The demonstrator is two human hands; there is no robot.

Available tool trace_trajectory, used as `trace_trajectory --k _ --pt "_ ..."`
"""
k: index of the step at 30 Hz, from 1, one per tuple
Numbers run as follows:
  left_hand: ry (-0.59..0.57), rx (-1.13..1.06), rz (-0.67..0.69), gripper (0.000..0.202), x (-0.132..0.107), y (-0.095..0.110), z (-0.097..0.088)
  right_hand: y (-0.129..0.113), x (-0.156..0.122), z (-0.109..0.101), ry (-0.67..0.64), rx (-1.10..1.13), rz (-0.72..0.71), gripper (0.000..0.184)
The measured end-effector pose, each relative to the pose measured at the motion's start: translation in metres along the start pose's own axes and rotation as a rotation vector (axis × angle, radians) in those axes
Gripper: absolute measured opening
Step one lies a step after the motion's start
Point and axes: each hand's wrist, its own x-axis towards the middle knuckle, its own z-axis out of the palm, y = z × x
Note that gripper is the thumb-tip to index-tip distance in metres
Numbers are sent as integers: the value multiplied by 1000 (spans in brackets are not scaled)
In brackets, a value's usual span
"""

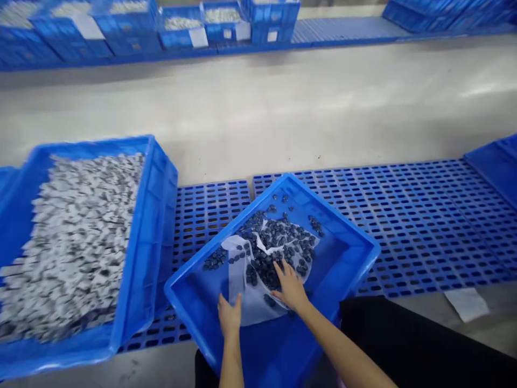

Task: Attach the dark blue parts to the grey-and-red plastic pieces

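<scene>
A blue plastic crate (331, 218) sits turned at an angle in front of me. Inside it lies a translucent white plastic bag (254, 310), with many small dark round pieces (278, 234) in and around it. My right hand (291, 285) rests on the bag and dark pieces, fingers spread. My left hand (230, 317) is at the bag's near left edge, thumb and fingers apart. Whether the left fingertips touch the bag is hard to see. Some dark pieces lie loose at the crate's far corner.
To the left stands a larger blue bin (163, 215) full of small grey pieces (89, 226). Blue slotted pallets (407, 226) run beneath. Across the pale floor (283, 113), several filled blue crates (133, 32) line the back. A white paper (466, 303) lies at the right.
</scene>
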Motion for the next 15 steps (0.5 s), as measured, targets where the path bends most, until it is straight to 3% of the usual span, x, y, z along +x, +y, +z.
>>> trace_trajectory --k 4,7,10,15 --pt "-102 54 -39 36 6 -5 32 0 20 22 28 -21 27 81" --pt "-182 73 -24 26 -4 -1 39 4 23 24 51 -21 26 74" --pt "-172 58 53 20 -17 7 30 6 22 20 71 -8 3 73" --pt "-163 -98 165 19 -56 20 -11 6 21 10 111 22 28 72"
